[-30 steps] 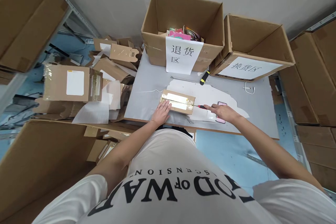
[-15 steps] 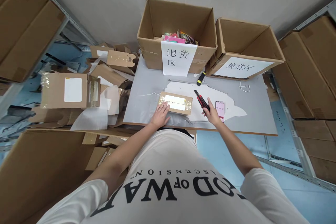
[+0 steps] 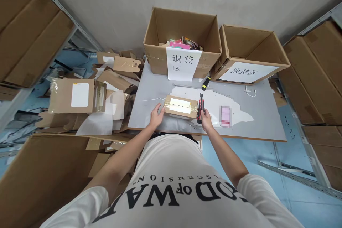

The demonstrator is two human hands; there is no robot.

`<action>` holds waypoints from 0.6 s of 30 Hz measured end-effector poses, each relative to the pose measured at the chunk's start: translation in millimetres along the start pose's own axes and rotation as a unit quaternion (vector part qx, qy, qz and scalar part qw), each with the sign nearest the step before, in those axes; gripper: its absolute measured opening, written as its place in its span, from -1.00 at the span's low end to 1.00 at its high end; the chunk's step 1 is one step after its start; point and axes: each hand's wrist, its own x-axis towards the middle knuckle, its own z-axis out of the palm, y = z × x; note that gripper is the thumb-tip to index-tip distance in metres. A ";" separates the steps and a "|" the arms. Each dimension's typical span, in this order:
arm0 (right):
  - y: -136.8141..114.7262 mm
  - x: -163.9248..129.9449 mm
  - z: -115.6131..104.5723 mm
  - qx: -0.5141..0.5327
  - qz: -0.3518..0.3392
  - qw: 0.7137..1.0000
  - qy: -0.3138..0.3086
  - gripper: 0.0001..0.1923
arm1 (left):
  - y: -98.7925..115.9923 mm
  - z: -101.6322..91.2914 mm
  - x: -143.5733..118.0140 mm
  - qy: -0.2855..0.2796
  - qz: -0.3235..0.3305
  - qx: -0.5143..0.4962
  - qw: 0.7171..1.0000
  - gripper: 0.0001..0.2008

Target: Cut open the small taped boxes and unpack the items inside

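My left hand (image 3: 155, 115) now cups the parcel's (image 3: 181, 107) left end where a second ago it lay flat on top, fingers curled against the cardboard. My right hand (image 3: 205, 119) has swung in from the far right, clamped around the cutter (image 3: 200, 107), which stands upright against the parcel's right end (blade pointing far). I judge the top seam is done and an end seam is next. The parcel is a flat brown box, glossy tape across its top, lying on the surface (image 3: 262, 114) near its front edge. A phone (image 3: 226, 115) lies right of it. Farther back, two open cartons (image 3: 184, 39) carry paper labels.
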 end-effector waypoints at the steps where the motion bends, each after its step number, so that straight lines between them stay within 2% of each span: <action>1: -0.6 1.5 0.2 -0.003 -0.006 1.000 0.001 -0.50 | -4.8 -0.5 4.1 -0.006 -0.031 -0.029 0.999 -0.46; 4: -2.6 6.4 1.6 -0.016 -0.018 1.000 0.002 -0.51 | -15.0 1.8 14.0 -0.042 -0.087 -0.113 0.989 -0.38; 8: -4.5 9.3 5.4 -0.028 -0.024 0.999 0.008 -0.53 | -16.5 8.4 18.1 -0.089 -0.106 -0.173 0.975 -0.33; 13: -6.2 8.6 11.1 -0.076 -0.038 0.996 0.003 -0.57 | -11.6 8.0 13.5 -0.087 -0.095 -0.202 0.971 -0.32; 18: -8.6 16.6 27.6 -0.063 -0.052 0.997 -0.001 -0.60 | -9.5 -3.0 16.3 -0.060 -0.096 -0.229 0.967 -0.33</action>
